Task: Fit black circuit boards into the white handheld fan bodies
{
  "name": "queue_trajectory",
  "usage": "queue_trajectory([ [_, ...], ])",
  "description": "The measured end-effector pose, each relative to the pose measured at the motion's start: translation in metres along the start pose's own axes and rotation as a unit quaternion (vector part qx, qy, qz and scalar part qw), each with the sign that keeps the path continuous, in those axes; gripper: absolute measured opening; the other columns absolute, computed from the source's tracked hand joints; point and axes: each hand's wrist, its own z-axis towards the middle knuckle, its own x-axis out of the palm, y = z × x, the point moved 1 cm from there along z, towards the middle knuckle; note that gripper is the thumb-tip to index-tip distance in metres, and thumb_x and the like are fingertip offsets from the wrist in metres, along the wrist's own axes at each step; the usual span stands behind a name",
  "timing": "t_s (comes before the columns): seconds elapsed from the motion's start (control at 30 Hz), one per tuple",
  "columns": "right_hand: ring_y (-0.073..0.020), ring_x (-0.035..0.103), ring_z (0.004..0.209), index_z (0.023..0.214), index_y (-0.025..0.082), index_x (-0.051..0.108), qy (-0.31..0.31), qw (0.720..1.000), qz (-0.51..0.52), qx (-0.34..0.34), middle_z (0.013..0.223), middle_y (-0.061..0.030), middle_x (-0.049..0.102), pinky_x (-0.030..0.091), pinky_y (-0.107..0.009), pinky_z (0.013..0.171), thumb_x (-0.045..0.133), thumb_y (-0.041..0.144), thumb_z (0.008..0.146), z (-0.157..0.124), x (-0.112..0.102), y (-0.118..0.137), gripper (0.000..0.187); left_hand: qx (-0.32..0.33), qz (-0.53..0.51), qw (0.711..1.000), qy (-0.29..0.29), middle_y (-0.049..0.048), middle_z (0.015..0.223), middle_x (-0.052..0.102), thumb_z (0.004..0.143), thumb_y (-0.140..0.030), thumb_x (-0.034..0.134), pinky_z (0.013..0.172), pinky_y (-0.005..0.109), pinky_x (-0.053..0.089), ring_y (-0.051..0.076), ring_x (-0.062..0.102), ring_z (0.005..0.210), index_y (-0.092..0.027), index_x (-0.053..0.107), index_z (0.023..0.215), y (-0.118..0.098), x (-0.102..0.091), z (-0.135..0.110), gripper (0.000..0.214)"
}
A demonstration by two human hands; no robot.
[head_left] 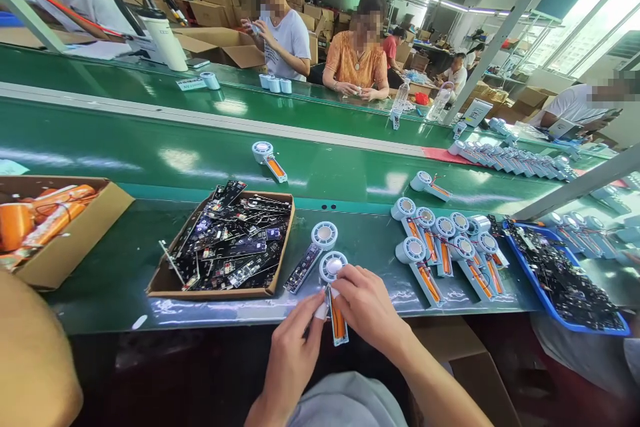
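Observation:
My left hand [295,347] and my right hand [367,307] both pinch a small hand-held fan body [334,297] at the near edge of the green bench; its round white head points away from me and an orange battery shows in its open handle. A second fan part with a dark circuit board [313,253] lies just beyond it. A cardboard tray of black circuit boards [227,243] sits to the left of my hands.
A cluster of fan bodies with orange batteries [445,247] lies to the right, beside a blue tray of circuit boards [565,277]. A cardboard box of orange parts [50,223] stands at the far left. Single fans [269,159] ride the green conveyor; other people work across it.

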Motion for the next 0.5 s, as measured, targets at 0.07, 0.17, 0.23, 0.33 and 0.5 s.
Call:
queue_trajectory([
  [0.07,-0.0168,0.062,0.080,0.091,0.018,0.068,0.007,0.998,0.066,0.013,0.095,-0.0048,0.066,0.046,-0.026,0.071,0.059,0.007,0.090,0.000,-0.001,-0.006,0.014,-0.001,-0.010,0.999,0.031,0.0094,0.106,0.079,0.092,-0.027,0.054,0.076,0.032,0.065,0.024,0.077,0.091,-0.020,0.077,0.108,0.003,-0.004,0.004,0.029],
  [0.17,-0.0164,0.065,0.089,0.106,0.020,0.070,0.007,0.986,0.160,0.038,0.103,-0.0051,0.066,0.049,-0.024,0.077,0.056,0.005,0.092,-0.001,0.000,-0.015,0.024,-0.030,-0.045,0.995,0.082,0.0088,0.102,0.079,0.093,-0.030,0.054,0.057,0.026,0.062,0.020,0.075,0.074,-0.021,0.077,0.107,0.006,-0.012,0.012,0.029],
  [0.23,-0.0175,0.065,0.094,0.114,0.021,0.069,0.007,0.978,0.208,0.030,0.107,-0.0060,0.066,0.050,-0.026,0.081,0.055,0.006,0.093,-0.001,0.003,-0.020,0.029,-0.040,-0.058,0.991,0.111,0.0081,0.100,0.079,0.093,-0.031,0.054,0.054,0.025,0.061,0.018,0.073,0.068,-0.022,0.078,0.105,0.008,-0.018,0.018,0.029],
  [0.33,-0.0181,0.065,0.095,0.111,0.021,0.073,-0.002,0.966,0.260,0.009,0.105,-0.0065,0.068,0.051,-0.027,0.083,0.056,0.008,0.094,-0.001,0.010,-0.022,0.027,-0.032,-0.057,0.988,0.143,0.0077,0.100,0.079,0.092,-0.031,0.055,0.063,0.026,0.062,0.020,0.074,0.077,-0.023,0.079,0.100,0.010,-0.023,0.027,0.026],
  [0.5,-0.0191,0.063,0.090,0.103,0.021,0.076,-0.028,0.965,0.256,0.053,0.097,-0.0066,0.069,0.049,-0.028,0.081,0.058,0.010,0.093,-0.001,0.009,-0.019,0.023,-0.025,-0.055,0.988,0.142,0.0087,0.102,0.079,0.091,-0.033,0.056,0.082,0.032,0.061,0.024,0.075,0.093,-0.022,0.078,0.096,0.008,-0.019,0.031,0.025],
])
